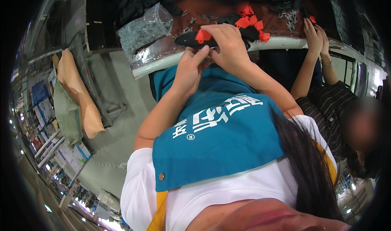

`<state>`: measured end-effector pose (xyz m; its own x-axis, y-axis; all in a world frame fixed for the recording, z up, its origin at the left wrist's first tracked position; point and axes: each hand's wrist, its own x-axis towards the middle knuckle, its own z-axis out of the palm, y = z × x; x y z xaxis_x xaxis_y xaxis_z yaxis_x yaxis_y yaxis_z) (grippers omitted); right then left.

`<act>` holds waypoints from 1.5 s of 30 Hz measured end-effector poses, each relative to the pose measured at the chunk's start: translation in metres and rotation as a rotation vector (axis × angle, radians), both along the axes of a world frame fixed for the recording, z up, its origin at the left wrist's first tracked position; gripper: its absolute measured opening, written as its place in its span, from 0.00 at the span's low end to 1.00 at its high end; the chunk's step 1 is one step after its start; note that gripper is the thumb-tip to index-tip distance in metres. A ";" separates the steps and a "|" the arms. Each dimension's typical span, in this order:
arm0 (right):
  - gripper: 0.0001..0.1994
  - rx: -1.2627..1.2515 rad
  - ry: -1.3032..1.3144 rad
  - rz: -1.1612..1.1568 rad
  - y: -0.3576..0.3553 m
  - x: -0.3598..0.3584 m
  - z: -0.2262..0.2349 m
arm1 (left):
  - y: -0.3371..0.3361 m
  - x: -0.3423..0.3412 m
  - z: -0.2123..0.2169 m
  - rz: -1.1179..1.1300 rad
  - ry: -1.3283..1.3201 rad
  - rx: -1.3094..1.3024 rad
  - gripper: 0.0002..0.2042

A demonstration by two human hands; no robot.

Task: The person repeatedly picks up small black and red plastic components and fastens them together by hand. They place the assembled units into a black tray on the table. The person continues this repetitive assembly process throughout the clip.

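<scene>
Both hands pinch at the table edge, right hand (pixel 228 48) holding a black part (pixel 191 39) with its red clip (pixel 203 35), left hand (pixel 189 70) fingertips closed beneath; best keep it steady, clip squared.

the apron (pixel 220 145) is teal with white lettering, over a white shirt (pixel 140 186) with a yellow strap (pixel 159 214). the clip (pixel 202 36) at the hands is bright red on a black part (pixel 188 39); more red clips (pixel 251 21) lie on what looks like a dark reddish-brown tabletop (pixel 203 5). the co-worker's top (pixel 328 109) is black with thin pale stripes. the bag (pixel 146 27) of screws is clear and grey.
</scene>
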<state>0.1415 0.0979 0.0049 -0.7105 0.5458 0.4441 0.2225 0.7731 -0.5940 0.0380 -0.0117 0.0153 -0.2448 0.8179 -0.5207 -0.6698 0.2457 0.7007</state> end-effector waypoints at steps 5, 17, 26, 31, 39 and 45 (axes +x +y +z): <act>0.27 0.018 0.020 -0.269 0.031 0.038 -0.009 | 0.000 -0.002 -0.006 0.037 0.018 -0.037 0.18; 0.28 0.024 -0.114 -0.285 0.045 0.067 -0.014 | 0.031 0.001 -0.057 -0.260 -0.402 -0.097 0.08; 0.29 0.087 -0.289 -0.239 0.010 0.052 -0.031 | 0.046 0.010 -0.062 -0.195 -0.428 -0.096 0.07; 0.27 0.086 -0.274 -0.219 0.017 0.059 -0.029 | 0.062 0.004 -0.074 -0.248 -0.629 -0.024 0.10; 0.20 0.125 -0.087 -0.224 0.047 0.058 -0.016 | 0.056 0.002 -0.066 -0.274 -0.513 -0.092 0.18; 0.12 0.029 -0.223 -0.328 0.135 0.035 -0.012 | 0.026 -0.005 -0.044 -0.201 -0.474 -0.148 0.19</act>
